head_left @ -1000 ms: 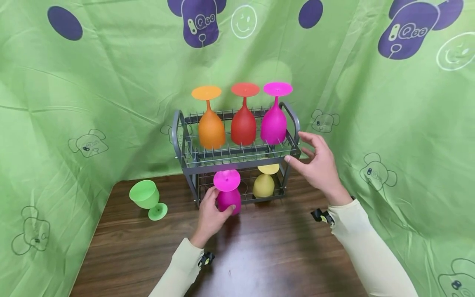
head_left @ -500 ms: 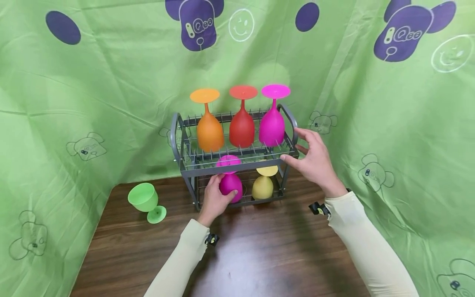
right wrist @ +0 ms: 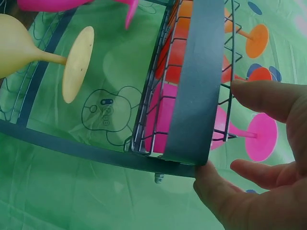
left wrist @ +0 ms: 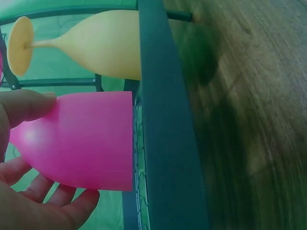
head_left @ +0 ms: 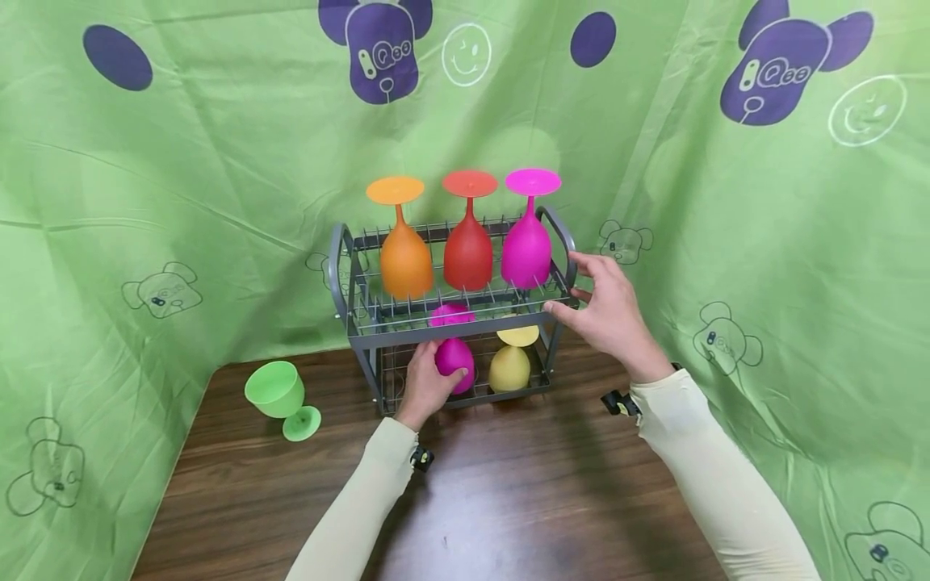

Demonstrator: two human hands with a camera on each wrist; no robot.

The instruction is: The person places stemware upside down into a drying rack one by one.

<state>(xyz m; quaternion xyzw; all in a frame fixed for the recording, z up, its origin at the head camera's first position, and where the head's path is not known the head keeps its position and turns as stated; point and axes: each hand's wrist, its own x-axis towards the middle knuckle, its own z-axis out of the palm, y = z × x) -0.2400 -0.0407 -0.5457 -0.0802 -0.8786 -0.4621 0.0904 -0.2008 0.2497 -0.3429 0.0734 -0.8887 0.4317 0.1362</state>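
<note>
My left hand [head_left: 425,383] grips a pink goblet [head_left: 458,367] by its bowl, thumb on one side and fingers on the other. The goblet is upside down, its foot partly behind the upper tier of a grey two-tier dish rack [head_left: 436,332]. In the left wrist view its rim [left wrist: 125,143] is at the lower tier's wires; contact cannot be told. Beside it a yellow goblet [head_left: 510,369] stands inverted on the lower tier. My right hand [head_left: 610,315] holds the rack's upper right corner, thumb at the front bar and fingers by the side handle.
Inverted orange [head_left: 405,262], red [head_left: 468,257] and magenta goblets [head_left: 526,254] stand in a row on the upper tier. A green goblet [head_left: 274,390] lies tilted on the wooden table [head_left: 508,492], left of the rack. Green printed cloth [head_left: 218,161] surrounds the table.
My left hand has carried the pink goblet forward from in front of the rack into the lower tier, left of the yellow one. The right hand stays at the rack's corner.
</note>
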